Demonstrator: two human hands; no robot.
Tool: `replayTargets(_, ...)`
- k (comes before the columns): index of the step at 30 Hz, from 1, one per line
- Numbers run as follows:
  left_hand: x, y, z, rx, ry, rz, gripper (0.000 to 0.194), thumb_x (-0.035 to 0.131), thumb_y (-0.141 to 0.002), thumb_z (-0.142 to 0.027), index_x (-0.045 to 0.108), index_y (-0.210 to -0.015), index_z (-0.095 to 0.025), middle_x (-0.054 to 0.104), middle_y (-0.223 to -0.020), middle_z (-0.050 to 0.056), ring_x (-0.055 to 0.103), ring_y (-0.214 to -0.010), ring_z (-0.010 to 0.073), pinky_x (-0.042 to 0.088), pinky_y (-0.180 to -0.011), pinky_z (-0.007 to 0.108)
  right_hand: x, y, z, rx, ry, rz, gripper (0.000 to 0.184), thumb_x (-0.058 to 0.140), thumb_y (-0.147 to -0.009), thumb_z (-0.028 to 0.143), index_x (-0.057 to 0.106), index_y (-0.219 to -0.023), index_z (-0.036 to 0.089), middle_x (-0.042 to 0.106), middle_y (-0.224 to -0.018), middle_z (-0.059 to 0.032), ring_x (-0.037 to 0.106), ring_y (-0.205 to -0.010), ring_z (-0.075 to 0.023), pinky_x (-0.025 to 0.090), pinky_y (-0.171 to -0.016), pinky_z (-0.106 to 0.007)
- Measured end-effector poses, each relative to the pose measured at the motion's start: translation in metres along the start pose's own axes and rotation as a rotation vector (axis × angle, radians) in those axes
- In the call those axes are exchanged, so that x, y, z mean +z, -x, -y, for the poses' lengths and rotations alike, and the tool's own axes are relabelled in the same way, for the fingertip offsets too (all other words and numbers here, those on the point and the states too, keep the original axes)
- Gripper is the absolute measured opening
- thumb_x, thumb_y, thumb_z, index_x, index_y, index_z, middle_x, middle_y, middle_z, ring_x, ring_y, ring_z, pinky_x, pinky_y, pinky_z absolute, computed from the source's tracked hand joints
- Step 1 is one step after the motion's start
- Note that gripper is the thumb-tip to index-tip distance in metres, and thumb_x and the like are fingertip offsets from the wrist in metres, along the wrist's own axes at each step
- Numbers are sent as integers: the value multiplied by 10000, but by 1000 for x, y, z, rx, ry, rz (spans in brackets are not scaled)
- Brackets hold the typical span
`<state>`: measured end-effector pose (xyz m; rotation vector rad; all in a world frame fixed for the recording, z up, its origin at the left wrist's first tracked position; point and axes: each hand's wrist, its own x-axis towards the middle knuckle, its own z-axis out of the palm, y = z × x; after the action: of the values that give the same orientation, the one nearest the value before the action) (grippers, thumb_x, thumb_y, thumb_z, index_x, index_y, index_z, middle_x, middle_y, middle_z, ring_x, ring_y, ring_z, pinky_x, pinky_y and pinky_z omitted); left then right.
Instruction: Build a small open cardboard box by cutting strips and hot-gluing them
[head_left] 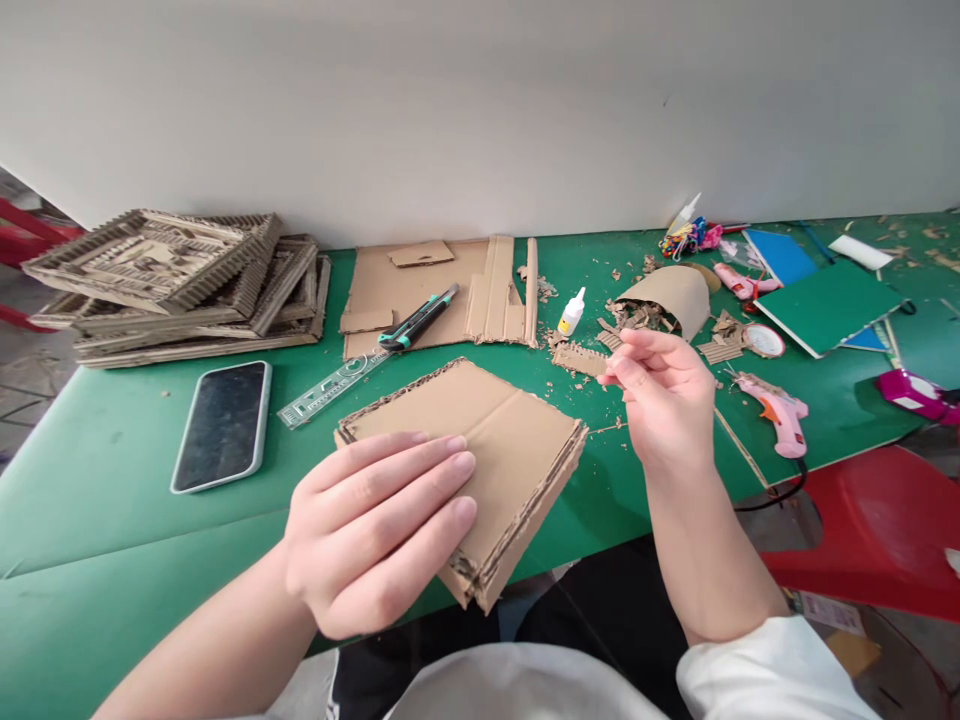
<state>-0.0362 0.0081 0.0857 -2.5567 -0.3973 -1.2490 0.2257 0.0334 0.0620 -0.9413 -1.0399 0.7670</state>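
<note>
Head view: my left hand (375, 540) clasps the layered cardboard panel (517, 440) over the edge of the green table (135, 510), fingers nearly together, thumb hidden; my right hand (670, 395) pinches, contents unclear. Presumably light, stiff, crushable at corners: grip the broad faces.

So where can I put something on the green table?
Mostly bare table lies left of the phone, and between the held cardboard piece and right forearm. It's crowded right of the right hand: cardboard scraps, pink glue gun, green board.
</note>
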Motion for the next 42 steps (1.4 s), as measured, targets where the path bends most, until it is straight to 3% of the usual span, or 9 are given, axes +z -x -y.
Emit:
replayTargets(15, 0, 2, 0, -22, 5, 1, 144, 499, -892, -157, 618, -842, -220, 733, -949, 15, 702, -921, 185, 626, -717, 329, 0, 2, -1, -21, 15, 56, 214, 696, -740, 114, 709, -885, 272, 731, -760, 62, 674, -686, -85, 583, -660, -234)
replayTargets(20, 6, 6, -1, -92, 67, -72, 114, 525, -903, -209, 632, -892, -247, 733, -946, 8, 710, -879, 188, 626, -717, 345, 0, 2, -1, 0, 38, 54, 211, 680, -751, 130, 697, -902, 276, 736, -788, 56, 678, -706, -96, 588, -677, -266)
replayTargets(25, 2, 7, -2, -146, 69, -44, 102, 538, -903, -255, 619, -961, -278, 733, -930, -4, 714, -847, 186, 621, -720, 355, 0, 2, -1, 5, 64, 37, 207, 711, -716, 171, 686, -900, 263, 723, -795, 39, 678, -741, -119, 596, -703, -306)
replayTargets(34, -2, 3, 0, -95, -4, 26, 123, 484, -909, -216, 596, -943, -255, 731, -893, 3, 716, -818, 183, 622, -678, 343, 0, 1, 0, 42, 47, 28, 143, 742, -706, 174, 704, -814, 259, 712, -715, 57, 664, -606, -90, 590, -609, -246)
replayTargets(42, -2, -1, 1, -63, 17, -12, 126, 493, -899, -188, 605, -878, -240, 733, -901, 10, 715, -848, 190, 625, -675, 341, 2, 4, 0, 0, 118, 39, 168, 716, -697, 128, 711, -811, 252, 743, -786, 37, 697, -720, -121, 602, -641, -262)
